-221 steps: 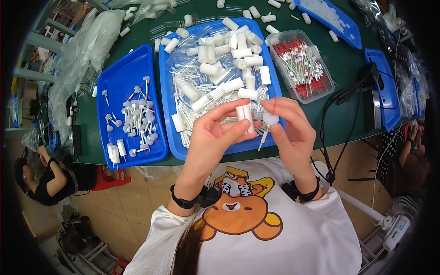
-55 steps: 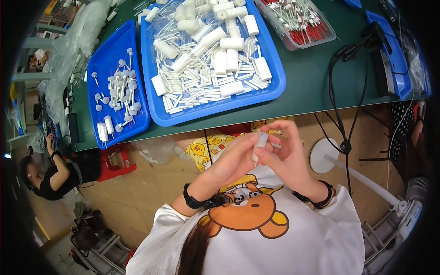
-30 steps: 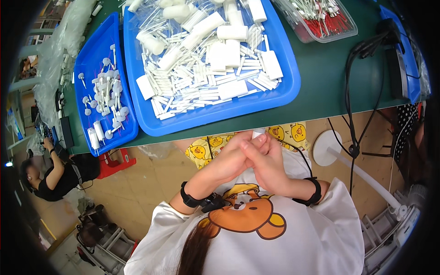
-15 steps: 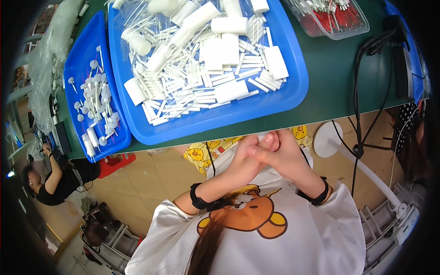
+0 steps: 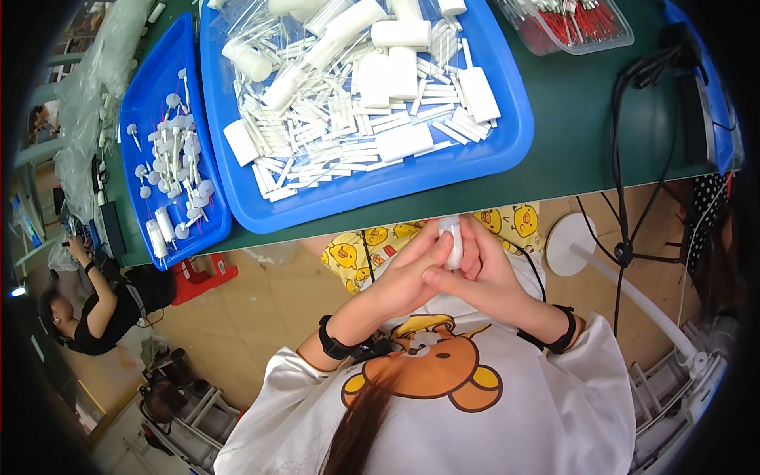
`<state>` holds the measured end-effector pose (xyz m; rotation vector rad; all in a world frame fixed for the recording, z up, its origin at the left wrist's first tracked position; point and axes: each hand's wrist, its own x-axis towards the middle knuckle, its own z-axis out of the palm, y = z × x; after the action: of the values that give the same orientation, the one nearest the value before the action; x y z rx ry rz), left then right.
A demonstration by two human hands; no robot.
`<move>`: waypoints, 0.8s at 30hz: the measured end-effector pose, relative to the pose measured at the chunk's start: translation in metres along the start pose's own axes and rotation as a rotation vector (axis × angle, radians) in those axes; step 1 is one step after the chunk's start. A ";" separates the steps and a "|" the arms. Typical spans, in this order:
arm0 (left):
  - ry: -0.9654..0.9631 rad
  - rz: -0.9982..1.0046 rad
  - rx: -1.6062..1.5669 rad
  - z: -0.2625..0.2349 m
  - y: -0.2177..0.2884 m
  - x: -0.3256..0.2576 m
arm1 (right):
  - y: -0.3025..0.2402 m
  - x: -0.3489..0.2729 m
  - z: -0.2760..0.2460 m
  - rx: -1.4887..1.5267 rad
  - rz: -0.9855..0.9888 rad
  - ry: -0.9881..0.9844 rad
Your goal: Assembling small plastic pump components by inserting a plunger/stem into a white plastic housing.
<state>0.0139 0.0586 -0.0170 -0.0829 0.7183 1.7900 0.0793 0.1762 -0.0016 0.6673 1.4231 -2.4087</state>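
Observation:
A small white cylinder [image 5: 454, 252] with a clearer upper end stands between my hands, over my lap by the table edge. My left hand [image 5: 418, 273] closes on it from the left, thumb against its side. My right hand [image 5: 484, 273] wraps it from the right, its fingers curled behind and its thumb meeting the left hand. The cylinder's lower end is hidden by my thumbs. Beyond them, a large blue tray [image 5: 380, 198] holds many thin white tubes and several thick white cylinders [image 5: 405, 142].
On the left, a narrower blue tray [image 5: 214, 236] holds white disc-topped sticks and two white cylinders. A clear plastic box [image 5: 606, 39] of red-wired parts sits at the far right. Black cables [image 5: 620, 158] hang over the table edge beside a white lamp stand [image 5: 633, 293]. A co-worker [image 5: 99, 305] sits at left.
Both hands have opened up slightly and shifted, so the white cylinder, mostly covered before, now shows upright between them. The view has shifted a little.

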 end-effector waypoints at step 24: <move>0.050 0.311 -0.036 0.014 -0.025 0.019 | -0.019 0.021 -0.012 -0.168 -0.057 0.025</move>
<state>0.0336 0.0859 -0.0236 -0.0418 0.7664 2.1038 0.0560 0.1960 -0.0024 0.6255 1.6536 -2.2972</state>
